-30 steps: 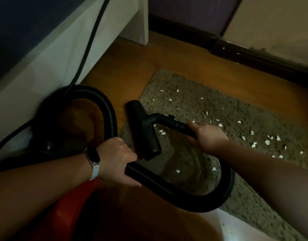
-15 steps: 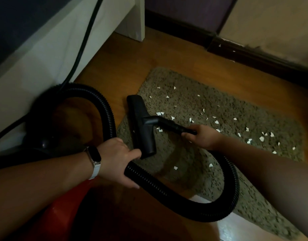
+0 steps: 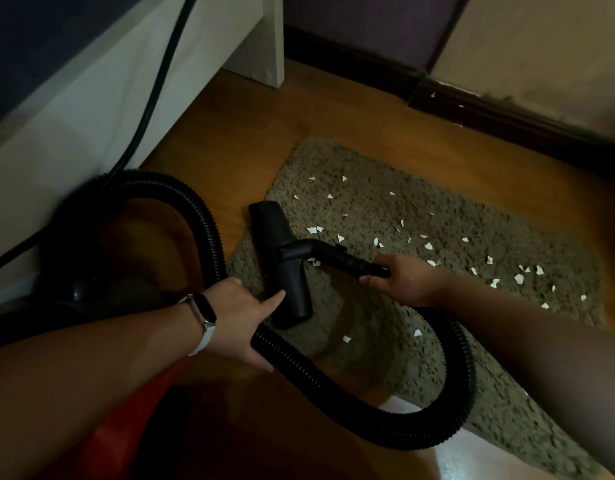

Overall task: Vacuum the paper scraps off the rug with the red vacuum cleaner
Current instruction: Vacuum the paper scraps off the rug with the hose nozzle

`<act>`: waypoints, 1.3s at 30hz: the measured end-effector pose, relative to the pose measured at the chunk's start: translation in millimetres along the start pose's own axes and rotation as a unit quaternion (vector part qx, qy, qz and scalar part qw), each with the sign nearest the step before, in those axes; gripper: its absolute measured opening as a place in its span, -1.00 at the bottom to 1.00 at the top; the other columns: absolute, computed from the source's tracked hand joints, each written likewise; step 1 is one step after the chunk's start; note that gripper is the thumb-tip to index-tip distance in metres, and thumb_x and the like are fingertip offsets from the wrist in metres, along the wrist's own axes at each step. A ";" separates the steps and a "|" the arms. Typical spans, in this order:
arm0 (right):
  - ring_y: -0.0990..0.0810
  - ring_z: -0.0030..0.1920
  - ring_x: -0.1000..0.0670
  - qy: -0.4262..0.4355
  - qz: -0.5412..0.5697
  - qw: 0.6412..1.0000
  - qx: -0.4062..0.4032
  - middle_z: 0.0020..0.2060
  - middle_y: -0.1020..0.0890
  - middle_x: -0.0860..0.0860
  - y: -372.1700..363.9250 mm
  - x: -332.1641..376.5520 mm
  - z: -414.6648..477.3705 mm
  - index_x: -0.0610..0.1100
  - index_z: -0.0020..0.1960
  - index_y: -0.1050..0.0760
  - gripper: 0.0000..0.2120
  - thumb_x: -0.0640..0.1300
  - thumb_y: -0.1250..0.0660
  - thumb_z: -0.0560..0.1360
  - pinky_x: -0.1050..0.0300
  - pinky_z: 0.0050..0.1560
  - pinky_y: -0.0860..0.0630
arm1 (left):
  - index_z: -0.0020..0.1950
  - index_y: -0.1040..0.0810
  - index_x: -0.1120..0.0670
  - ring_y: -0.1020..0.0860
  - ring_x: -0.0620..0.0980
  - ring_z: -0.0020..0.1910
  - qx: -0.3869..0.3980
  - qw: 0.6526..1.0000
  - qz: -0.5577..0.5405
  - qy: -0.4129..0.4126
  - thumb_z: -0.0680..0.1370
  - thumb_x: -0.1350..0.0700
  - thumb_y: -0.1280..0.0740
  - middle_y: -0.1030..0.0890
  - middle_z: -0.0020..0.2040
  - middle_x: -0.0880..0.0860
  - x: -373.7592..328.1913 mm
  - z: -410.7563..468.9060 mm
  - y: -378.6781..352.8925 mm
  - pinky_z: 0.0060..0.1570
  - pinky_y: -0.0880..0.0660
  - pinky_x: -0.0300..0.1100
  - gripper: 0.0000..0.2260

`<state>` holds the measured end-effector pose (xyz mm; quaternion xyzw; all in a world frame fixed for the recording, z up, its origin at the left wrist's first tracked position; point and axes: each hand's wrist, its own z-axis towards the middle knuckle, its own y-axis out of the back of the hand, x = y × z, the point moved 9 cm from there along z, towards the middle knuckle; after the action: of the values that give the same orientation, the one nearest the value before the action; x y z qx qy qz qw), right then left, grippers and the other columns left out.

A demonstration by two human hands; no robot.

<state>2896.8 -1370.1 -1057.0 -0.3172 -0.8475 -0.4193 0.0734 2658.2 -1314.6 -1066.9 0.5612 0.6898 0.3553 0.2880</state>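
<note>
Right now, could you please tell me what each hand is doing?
Left hand: grips the hose.
Right hand: grips the wand.

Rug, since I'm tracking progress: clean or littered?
Littered: many white paper scraps lie scattered over the rug, mostly to the right of the nozzle.

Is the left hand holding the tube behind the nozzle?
No, the left hand grips the ribbed hose; the right hand holds that tube.

The hose [image 3: 214, 233] is black with rings all along it. The brush head [image 3: 275, 230] is black too. The speckled brown rug [image 3: 448, 209] has white paper bits [image 3: 519, 279]. The vacuum [image 3: 133, 424] is red, the floor [image 3: 334, 109] orange-brown.
</note>
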 end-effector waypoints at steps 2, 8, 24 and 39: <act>-0.59 -0.25 0.05 0.000 -0.038 0.999 -0.011 -0.25 -0.57 0.07 -1.1 3.1 -1.8 0.10 0.08 -0.43 -0.81 0.19 -0.25 0.59 0.21 -0.29 -0.41 | 0.59 0.15 0.04 -0.57 0.02 -0.21 0.010 1.000 0.005 -0.007 0.28 -0.65 0.03 -0.60 -0.22 -0.04 -0.1 0.4 -4.6 0.02 -0.47 0.01 0.10; -0.63 -0.26 0.04 -0.007 -0.097 0.994 -0.053 -0.20 -0.61 0.05 -8.2 2.2 -4.0 0.08 0.30 -0.37 -0.64 0.22 -0.23 0.58 0.06 -0.21 -0.64 | 0.51 -0.22 0.03 -0.59 0.01 -0.15 -0.047 0.999 0.006 -0.014 0.29 -0.64 0.01 -0.62 -0.13 -0.06 1.7 1.1 8.2 0.05 -0.45 -0.04 0.01; -0.59 -0.31 0.07 0.011 -0.116 0.987 -0.107 -0.28 -0.56 0.09 4.0 8.9 -13.9 0.11 0.32 -0.39 -0.65 0.18 -0.26 0.58 0.08 -0.24 -0.62 | -0.35 -0.45 -0.01 -0.48 -0.07 -0.55 -0.305 0.948 0.008 -0.092 0.28 -0.58 -0.20 -0.45 -0.51 -0.13 -6.3 -16.0 48.0 -0.37 -0.45 -0.18 -0.39; -0.55 -0.19 0.01 0.060 -0.170 0.981 -0.066 -0.13 -0.55 0.07 -11.3 50.2 5.0 0.10 0.44 -0.32 -0.55 0.17 -0.24 0.59 0.14 -0.23 -0.51 | -0.38 -0.47 -0.01 -0.51 -0.04 -0.51 -0.324 0.939 -0.009 -0.110 0.30 -0.58 -0.19 -0.50 -0.50 -0.11 -7.9 -14.4 40.6 -0.33 -0.43 -0.18 -0.38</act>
<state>2851.2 -1347.4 -1048.1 -0.1471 -0.8537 -0.4986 0.0304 2671.4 -1319.9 -1025.5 0.4664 0.5063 0.4934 0.5317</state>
